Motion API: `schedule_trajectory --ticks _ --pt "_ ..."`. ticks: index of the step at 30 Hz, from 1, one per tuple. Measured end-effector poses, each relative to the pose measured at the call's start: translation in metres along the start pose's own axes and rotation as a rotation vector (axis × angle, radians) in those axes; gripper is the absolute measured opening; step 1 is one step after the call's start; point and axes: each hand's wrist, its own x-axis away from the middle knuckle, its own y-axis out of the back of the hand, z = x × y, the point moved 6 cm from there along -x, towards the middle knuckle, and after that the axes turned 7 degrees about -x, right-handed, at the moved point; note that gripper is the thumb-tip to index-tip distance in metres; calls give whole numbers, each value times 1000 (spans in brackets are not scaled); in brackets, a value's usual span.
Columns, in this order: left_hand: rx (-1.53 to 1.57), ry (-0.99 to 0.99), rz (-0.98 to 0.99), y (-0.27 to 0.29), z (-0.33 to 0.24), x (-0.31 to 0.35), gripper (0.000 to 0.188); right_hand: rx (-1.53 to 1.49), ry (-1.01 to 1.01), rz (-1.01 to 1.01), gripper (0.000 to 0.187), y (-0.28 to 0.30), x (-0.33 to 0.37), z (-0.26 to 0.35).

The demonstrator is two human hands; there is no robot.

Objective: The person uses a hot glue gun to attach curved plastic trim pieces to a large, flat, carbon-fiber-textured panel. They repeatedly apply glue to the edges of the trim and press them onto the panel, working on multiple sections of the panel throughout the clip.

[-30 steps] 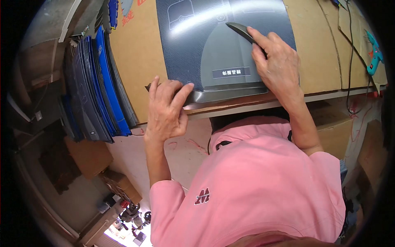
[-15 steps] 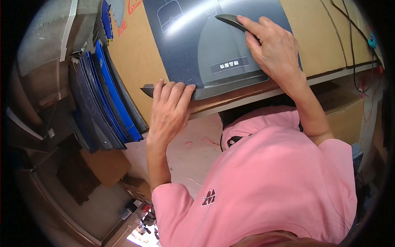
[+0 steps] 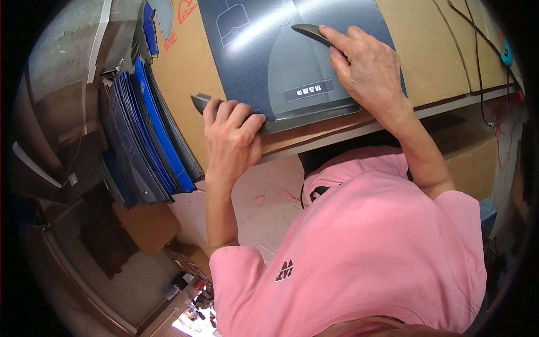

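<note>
Glossy sheet (image 3: 300, 70) on cardboard worktop (image 3: 429, 62)

The frame cuts off the sheet's far edge. The left hand (image 3: 232, 132), curled over the dark near flap (image 3: 314, 117), hides part; whether it pinches cannot be told. The right hand (image 3: 370, 70) is clamped on a curved, pointed tool (image 3: 310, 32), rear end concealed. Sheet: dark blue, arched grey panel.

From the person's head, the wide fisheye lens looks steeply downward, its round field ringed in black. The flat table covered in brown cardboard (image 3: 424, 48) spans the upper part at arm's reach, its front edge slanting up rightward. The bare left hand (image 3: 233, 135) and bare right hand (image 3: 368, 73) appear from above; the short-sleeved pink fabric shirt (image 3: 365, 241) looms nearest, filling the lower right.
</note>
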Motion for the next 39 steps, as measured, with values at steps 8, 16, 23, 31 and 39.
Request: schedule_trajectory --ticks 8,16,23,31,39 --pt "180 161 -182 -6 7 -14 32 7 -16 8 28 1 -1 0" --pt "890 861 -454 -31 34 3 33 -25 -9 9 29 2 -1 2" --pt "329 1010 -230 -27 43 -27 40 -41 -25 3 32 0 -1 0" --pt "261 731 -436 -18 10 -56 21 -90 -40 12 33 -2 0 -2" --pt "285 688 -341 -16 4 -59 21 -71 -38 28 32 -2 0 -2"
